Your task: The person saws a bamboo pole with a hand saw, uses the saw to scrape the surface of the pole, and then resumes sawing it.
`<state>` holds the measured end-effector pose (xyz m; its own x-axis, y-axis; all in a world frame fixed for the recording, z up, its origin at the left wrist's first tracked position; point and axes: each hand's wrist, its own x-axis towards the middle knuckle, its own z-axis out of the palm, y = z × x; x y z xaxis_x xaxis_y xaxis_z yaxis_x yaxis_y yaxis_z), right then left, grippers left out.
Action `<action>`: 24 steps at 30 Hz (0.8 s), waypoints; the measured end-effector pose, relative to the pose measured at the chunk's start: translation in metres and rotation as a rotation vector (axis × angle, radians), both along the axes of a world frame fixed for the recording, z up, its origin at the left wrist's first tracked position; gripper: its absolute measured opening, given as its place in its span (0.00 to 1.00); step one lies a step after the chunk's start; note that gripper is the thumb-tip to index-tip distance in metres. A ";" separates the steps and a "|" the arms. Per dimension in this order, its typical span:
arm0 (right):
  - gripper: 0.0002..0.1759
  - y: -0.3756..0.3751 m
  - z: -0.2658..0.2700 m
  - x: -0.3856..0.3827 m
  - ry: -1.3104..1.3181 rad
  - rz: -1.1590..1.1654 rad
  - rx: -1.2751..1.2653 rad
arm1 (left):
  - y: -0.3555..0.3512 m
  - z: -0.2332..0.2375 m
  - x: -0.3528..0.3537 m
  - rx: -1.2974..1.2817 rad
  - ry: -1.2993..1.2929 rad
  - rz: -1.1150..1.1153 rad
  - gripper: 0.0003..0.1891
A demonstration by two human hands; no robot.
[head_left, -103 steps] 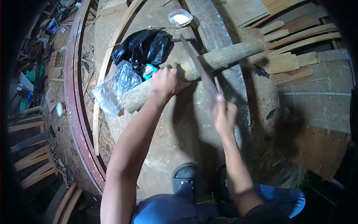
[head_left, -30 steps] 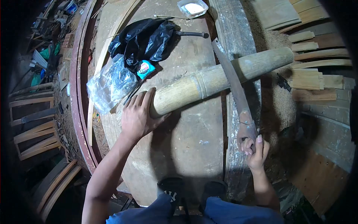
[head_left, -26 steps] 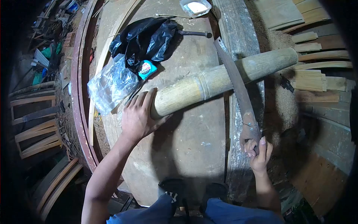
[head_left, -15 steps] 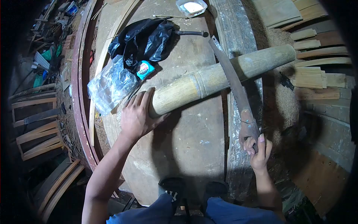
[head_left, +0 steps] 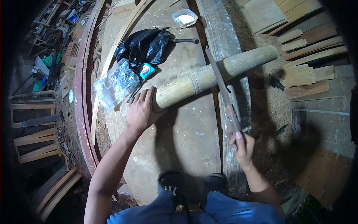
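Note:
A thick bamboo pole (head_left: 175, 90) lies at a slant over a wooden board (head_left: 186, 134) and a paint-marked beam (head_left: 220, 33). My left hand (head_left: 139, 112) is wrapped round the pole's near left end. In my right hand (head_left: 242, 148) is the handle of a handsaw (head_left: 220, 83), whose toothed blade crosses the bamboo to the right of its ringed joint. Whether the blade has cut in cannot be made out. Just above my left hand lie a clear plastic bag (head_left: 117, 84) and a teal tape measure (head_left: 147, 70).
A black plastic bag (head_left: 143, 46), a dark metal tool (head_left: 186, 40) and a clear tub with white contents (head_left: 185, 18) lie farther up the board. Cut wood pieces (head_left: 298, 75) are at the right. Curved reddish beams (head_left: 79, 82) run along the left.
The saw has tilted more upright on the bamboo, and my right hand has turned with it. My left hand keeps its hold. The whole view has shifted slightly.

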<state>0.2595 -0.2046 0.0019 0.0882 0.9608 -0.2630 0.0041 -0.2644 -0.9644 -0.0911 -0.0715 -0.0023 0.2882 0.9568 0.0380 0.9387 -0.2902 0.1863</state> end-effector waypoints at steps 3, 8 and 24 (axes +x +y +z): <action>0.25 -0.003 -0.007 -0.013 0.017 -0.017 0.027 | 0.010 0.002 -0.006 -0.117 -0.096 0.019 0.43; 0.25 -0.001 -0.010 -0.035 0.046 -0.040 0.054 | 0.037 0.027 -0.023 -0.387 -0.192 -0.057 0.46; 0.26 0.002 -0.005 -0.045 -0.060 0.006 0.094 | 0.027 0.007 0.034 -0.043 -0.026 0.060 0.41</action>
<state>0.2143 -0.2027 -0.0030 0.0956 0.9815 -0.1662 0.0639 -0.1726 -0.9829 -0.0574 -0.0444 0.0045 0.2301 0.9732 0.0035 0.9486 -0.2251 0.2223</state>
